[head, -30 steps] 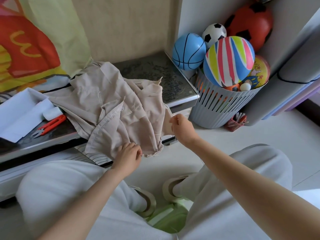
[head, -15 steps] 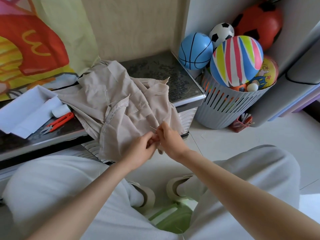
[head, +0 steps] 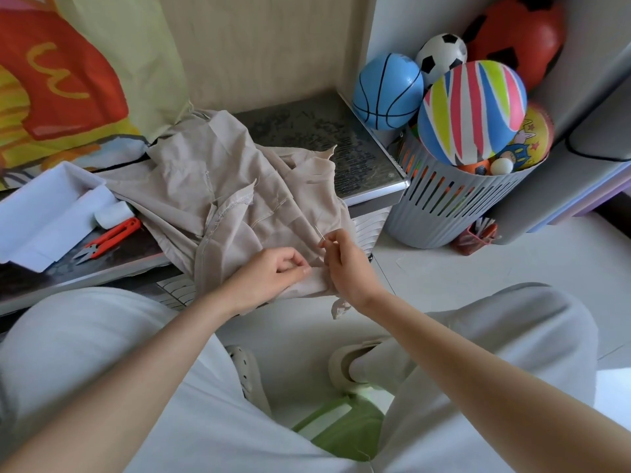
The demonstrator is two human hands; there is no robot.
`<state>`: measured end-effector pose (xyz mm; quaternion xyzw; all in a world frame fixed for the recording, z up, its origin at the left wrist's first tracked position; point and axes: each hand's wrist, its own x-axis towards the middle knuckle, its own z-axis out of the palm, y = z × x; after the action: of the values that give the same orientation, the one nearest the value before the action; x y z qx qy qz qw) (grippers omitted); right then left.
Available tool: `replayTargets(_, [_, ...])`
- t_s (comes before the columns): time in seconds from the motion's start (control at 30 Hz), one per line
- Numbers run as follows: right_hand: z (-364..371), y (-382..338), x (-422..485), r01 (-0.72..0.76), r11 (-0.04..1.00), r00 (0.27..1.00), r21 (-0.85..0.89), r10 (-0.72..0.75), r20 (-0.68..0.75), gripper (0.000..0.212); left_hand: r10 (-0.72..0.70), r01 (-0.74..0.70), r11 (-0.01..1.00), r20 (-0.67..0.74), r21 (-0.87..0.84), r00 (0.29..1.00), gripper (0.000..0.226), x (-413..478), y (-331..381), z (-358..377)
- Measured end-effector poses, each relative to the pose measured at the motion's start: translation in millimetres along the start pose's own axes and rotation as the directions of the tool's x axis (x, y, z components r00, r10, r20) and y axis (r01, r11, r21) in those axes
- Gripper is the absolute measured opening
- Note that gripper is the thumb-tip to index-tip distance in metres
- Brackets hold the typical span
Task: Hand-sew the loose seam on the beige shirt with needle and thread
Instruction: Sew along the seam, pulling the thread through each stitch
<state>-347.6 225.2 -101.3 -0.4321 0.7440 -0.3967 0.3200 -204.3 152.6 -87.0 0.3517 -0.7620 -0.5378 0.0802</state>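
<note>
the shirt (head: 218, 186) lies crumpled on the table (head: 375, 196), and its lower part spills over the front edge toward my knees. my left hand (head: 269, 274) pinches the hanging hem, with the fingers curled into the cloth just below the table's edge. my right hand (head: 345, 264) sits just beside it, nearly touching. its thumb and forefinger hold the needle (head: 319, 232) tight, and the tip slants up and away against the cloth. the thread is too thin for me to follow.

to the right of my right hand, pale floor (head: 478, 268) shows between the table's corner and my right knee. the basket (head: 454, 206) of balls stands just beside that corner. below my hands the floor shows again between my legs, down to my shoes.

on the left of the table the orange snips (head: 109, 235) lie near the front edge, and a white roll (head: 114, 213) sits just behind them beside the shirt's left edge. a white box (head: 44, 213) is further left. all three are well apart from my hands.
</note>
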Motion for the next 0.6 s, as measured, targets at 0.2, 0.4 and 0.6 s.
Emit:
replayTargets(0.2, [-14,4,-1,0.056,0.998,0.998,0.013,-0.056,0.007,0.016,0.016,-0.016,1.000,0.031,-0.020,0.999,0.015,-2,9,-3])
replayTargets(0.4, [-20,5,-6,0.085,0.996,0.994,-0.017,-0.083,0.064,0.018,0.008,-0.006,0.999,0.032,-0.052,0.999,0.010,-4,12,-5])
replayTargets(0.6, [-22,3,-7,0.064,0.997,0.992,0.032,-0.067,0.103,0.014,0.022,-0.024,1.000,-0.065,-0.018,0.998,0.006,-7,4,-11])
